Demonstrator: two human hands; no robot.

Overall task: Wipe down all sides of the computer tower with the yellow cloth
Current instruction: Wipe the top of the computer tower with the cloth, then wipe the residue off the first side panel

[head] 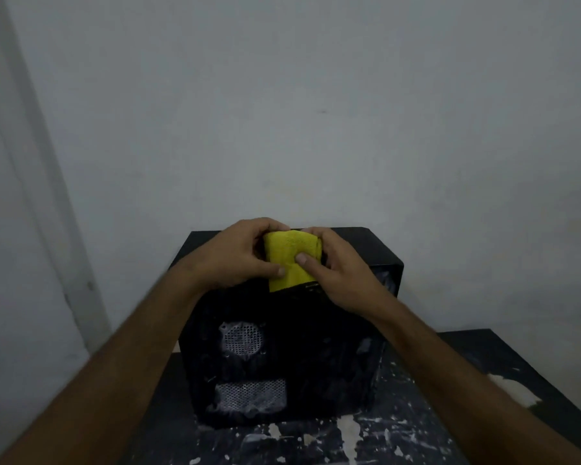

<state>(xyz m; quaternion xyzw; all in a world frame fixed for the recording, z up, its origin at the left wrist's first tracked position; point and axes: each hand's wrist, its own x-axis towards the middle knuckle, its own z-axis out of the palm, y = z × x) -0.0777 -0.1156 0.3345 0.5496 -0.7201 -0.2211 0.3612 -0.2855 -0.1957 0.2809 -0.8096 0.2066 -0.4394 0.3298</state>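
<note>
Hands: both are raised over the top of the computer tower [282, 347], the left hand [235, 256] and the right hand [336, 273] each pinching the yellow cloth [291, 256] between thumb and curled fingers, the cloth folded into a small pad between them.

Tower: it stands on a dark paint-splashed table [433, 414], its rear panel facing the person, with a round fan grille [242, 337] above a rectangular vent [252, 396]; pale dust shows on both.

Cloth contact: whether its lower edge touches the top panel cannot be told; it seems to hang just above the near top edge.

Risk 1: the tower looks unheld, so a firm sideways wipe could slide or tip it, since both hands are busy with the cloth.

Risk 2: the grilles and rear-panel edges could snag the cloth's fibres, and a hard push would likely drive dust inward.

Risk 3: the fold may come loose once 1 hand lets go, leaving a trailing corner.

Edges: the table's right corner lies near the tower's right side, and its front edge is out of view.

Room: the wall [316, 112] stands close behind the tower, so the far face probably cannot be reached without turning it; open space shows to the left.
</note>
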